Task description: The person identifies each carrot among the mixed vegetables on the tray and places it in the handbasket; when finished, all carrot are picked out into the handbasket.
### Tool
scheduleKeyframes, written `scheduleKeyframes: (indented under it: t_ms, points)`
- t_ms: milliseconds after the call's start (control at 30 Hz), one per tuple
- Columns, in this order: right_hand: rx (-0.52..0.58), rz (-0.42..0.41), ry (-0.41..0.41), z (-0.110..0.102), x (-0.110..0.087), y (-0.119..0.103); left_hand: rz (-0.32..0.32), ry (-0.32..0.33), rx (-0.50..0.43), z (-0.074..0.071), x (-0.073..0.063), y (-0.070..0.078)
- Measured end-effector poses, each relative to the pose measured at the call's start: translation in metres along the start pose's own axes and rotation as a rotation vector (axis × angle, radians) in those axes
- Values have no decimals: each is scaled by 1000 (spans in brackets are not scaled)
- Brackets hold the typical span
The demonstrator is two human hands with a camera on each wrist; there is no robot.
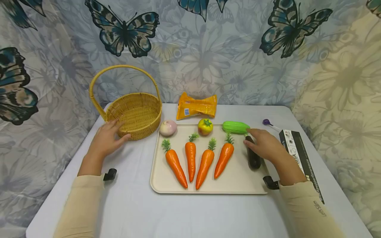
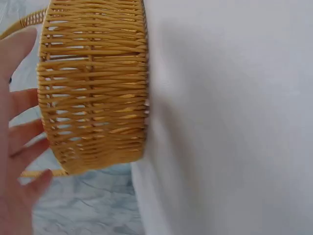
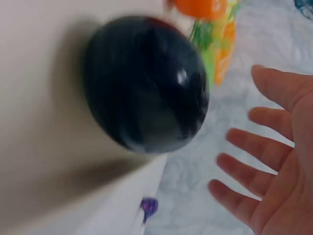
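eggplant (image 1: 253,158) is sitting at the right edge of the cream tray (image 1: 166,185), lying lengthwise, dark and glossy. from my remote seat i see the right hand (image 1: 264,144) lying over its far end, and on the right wrist cam the fingers (image 3: 254,147) are straight and spread, not curled around it, so that grip is loose and flat. can't quite tell from the head view whether the palm is actually touching it or just above.

left hand (image 1: 106,140) is over by the wicker basket (image 1: 135,114), fingers straight and resting against the near wall of the basket, thumb toward the front. nothing pinched there either, that grip is spread too. on the left wrist cam the basket's woven side fills the frame with the fingertips (image 2: 29,137) right beside it.

on the tray, four carrots (image 1: 190,160) lie side by side with their green tops pointing away from me. along the far edge of the tray there's an onion (image 1: 168,128), a small yellow-red tomato-looking thing (image 1: 205,127) and a green cucumber (image 1: 236,127), the cucumber just beyond the right hand's fingertips.

behind the tray on the white bench (image 1: 134,211) is an orange snack packet (image 1: 196,106). to the right of the tray lies a long dark box (image 1: 300,155), with a small purple thing (image 1: 267,122) near its far end, too small to make out.
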State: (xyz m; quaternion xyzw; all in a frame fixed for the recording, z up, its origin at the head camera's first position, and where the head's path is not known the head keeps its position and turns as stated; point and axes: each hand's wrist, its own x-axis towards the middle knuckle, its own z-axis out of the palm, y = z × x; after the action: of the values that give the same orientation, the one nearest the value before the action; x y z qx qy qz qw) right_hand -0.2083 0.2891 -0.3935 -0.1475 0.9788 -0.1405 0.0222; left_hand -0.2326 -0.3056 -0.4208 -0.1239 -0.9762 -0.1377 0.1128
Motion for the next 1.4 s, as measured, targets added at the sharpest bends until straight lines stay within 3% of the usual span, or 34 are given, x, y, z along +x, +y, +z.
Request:
scheduleKeyframes:
  t_ms: [133, 233, 333, 467, 567, 700, 867, 1033, 1167, 1267, 1400]
  points:
    - [-11, -29, 15, 7, 0, -17, -90, 166, -59, 7, -6, -1]
    - [-18, -31, -2, 13, -1, -29, -173, 232, -115, 11, -7, -3]
    - [-6, -29, -34, 20, -2, -38, -268, 200, -159, 12, -7, -9]
    - [20, -63, -53, 29, -5, -44, -360, 69, -205, 13, -8, -19]
    - [29, -86, -67, 33, -3, -45, -372, 31, -296, 15, -6, -25]
    - [34, -45, -141, 36, 0, -48, -388, 62, -454, 21, -4, -28]
    - [24, 37, -206, 44, 2, -61, -444, 98, -671, 32, -9, -21]
    - [34, 103, -195, 54, 8, -75, -458, 200, -832, 42, -10, -12]
    - [49, 98, -171, 56, 15, -79, -456, 282, -948, 48, -10, -10]
    - [143, 104, -191, 55, 18, -78, -452, 334, -981, 51, -11, -8]
    - [409, 140, -187, 61, 14, -70, -433, 370, -983, 56, -12, -7]
